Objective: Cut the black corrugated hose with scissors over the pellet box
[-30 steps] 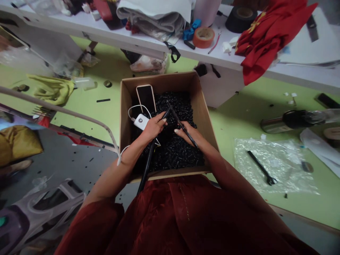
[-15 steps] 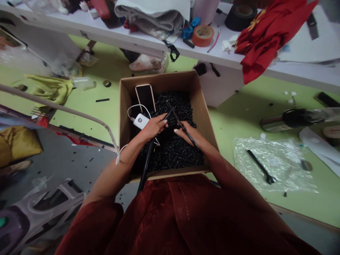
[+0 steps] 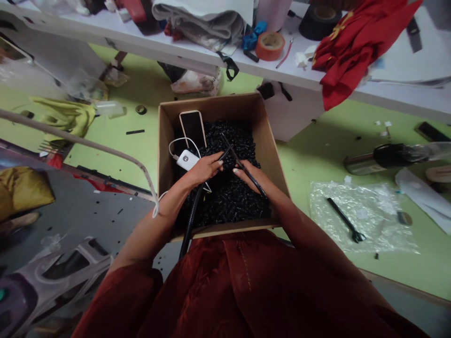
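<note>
Over an open cardboard box (image 3: 273,143) filled with small black pieces (image 3: 229,206), my left hand (image 3: 208,168) is closed round a long black ribbed tube (image 3: 190,225), which hangs down past the box's near edge. My right hand (image 3: 249,174) is closed on a thin dark tool (image 3: 252,178), probably scissors, whose pointed tip lies across the tube's upper end. The two hands are close together. Behind my left hand, in the box, are a white device with a cable (image 3: 188,160) and a phone (image 3: 192,127).
A white shelf (image 3: 296,75) runs across beyond the box, with orange tape (image 3: 269,46) and a red cloth (image 3: 359,47) on it. To the right are a metal flask (image 3: 362,164) and a plastic bag (image 3: 384,211) under a black strip (image 3: 343,218). A stool (image 3: 70,272) stands lower left.
My right hand and the thin tool have shifted very slightly toward the right. The tube's lower part has swung slightly left. Both hands keep their hold.
</note>
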Demonstrator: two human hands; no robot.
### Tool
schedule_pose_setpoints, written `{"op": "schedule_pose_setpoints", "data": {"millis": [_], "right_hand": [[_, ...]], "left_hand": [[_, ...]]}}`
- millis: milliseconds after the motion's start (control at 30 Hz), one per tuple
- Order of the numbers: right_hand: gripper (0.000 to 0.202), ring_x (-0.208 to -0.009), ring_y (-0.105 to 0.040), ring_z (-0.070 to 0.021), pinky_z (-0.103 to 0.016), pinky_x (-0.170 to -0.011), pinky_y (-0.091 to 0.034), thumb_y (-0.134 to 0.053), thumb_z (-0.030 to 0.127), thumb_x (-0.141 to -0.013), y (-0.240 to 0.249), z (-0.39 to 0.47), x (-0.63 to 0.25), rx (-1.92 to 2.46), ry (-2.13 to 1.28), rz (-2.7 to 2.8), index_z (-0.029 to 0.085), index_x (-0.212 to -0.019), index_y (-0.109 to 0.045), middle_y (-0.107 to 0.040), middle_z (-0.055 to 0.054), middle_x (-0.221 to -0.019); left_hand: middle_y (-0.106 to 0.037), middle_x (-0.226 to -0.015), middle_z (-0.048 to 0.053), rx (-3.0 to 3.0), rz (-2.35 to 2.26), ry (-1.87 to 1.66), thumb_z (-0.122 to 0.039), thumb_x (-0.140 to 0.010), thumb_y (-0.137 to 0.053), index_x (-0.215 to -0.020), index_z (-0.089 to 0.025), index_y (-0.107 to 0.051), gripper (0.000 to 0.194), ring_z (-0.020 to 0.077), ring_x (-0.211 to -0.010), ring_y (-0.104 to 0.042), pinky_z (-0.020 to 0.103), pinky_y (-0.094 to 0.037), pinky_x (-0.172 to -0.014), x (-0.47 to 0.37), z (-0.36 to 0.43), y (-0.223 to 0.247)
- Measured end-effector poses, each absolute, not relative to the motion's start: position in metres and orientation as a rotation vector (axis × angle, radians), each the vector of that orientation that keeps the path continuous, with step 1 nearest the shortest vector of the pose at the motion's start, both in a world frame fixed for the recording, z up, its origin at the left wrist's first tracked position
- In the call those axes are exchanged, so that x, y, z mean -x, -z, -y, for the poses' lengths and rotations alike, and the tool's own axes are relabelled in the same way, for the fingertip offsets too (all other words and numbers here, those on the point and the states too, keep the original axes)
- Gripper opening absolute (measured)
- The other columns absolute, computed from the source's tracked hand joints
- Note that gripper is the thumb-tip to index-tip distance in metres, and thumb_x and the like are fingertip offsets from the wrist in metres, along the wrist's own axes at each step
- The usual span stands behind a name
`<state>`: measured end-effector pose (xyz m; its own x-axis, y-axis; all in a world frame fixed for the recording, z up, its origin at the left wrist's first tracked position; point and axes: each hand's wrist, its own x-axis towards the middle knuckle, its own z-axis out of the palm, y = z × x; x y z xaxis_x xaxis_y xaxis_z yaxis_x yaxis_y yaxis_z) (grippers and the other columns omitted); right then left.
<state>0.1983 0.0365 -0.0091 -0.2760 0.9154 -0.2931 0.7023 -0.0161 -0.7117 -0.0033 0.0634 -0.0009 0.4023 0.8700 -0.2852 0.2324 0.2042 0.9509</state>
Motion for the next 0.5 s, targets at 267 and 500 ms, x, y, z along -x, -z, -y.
{"op": "schedule_pose_setpoints", "data": {"millis": [267, 500], "right_hand": [[0.032, -0.09, -0.062, -0.0248, -0.032, -0.078, -0.046, -0.047, 0.029, -0.083, 0.009, -0.037, -0.198, 1.773, -1.109, 2.049, 0.021, -0.113, -0.053, -0.067, -0.006, -0.097], [0.029, -0.079, -0.061, -0.0223, -0.03, -0.072, -0.044, -0.045, 0.023, -0.079, 0.012, -0.035, -0.195, 1.781, -1.043, 2.032, 0.024, -0.106, -0.055, -0.066, -0.003, -0.084]], "left_hand": [[-0.051, -0.064, -0.001, -1.219, -1.171, -0.68, -0.027, -0.087, -0.052, -0.117, -0.014, -0.063, 0.034, 0.0048, -0.044, -0.038, 0.018, -0.026, -0.041, -0.005, -0.062, 0.002], [-0.052, -0.062, -0.002, -1.25, -1.174, -0.735, -0.031, -0.085, -0.055, -0.105, -0.016, -0.066, 0.027, 0.0049, -0.044, -0.037, 0.019, -0.026, -0.042, -0.003, -0.063, 0.013]]}}
